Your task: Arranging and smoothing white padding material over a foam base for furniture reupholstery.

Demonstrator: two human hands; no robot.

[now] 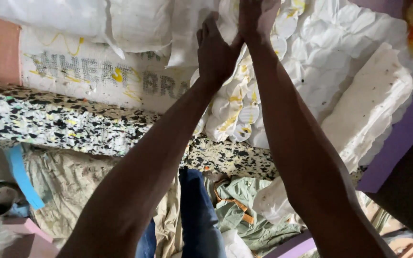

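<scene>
Both hands, left (216,52) and right (256,19), grip the white quilted cloth (311,62) above them.

Both forearms are bare, with no sleeves, watch or bands visible. The left hand (214,52) and right hand (256,19) carry no gloves. Dark blue trousers (198,215) cover the legs.

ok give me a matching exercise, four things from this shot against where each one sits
Things:
1. left hand
2. speckled foam
3. blue strap
4. green cloth

Places:
A. lower left edge
B. bottom, between the forearms
C. top centre, on the white quilted cloth
D. a band across the left, under the printed sack

Pairs: 1-C, 2-D, 3-A, 4-B
</scene>
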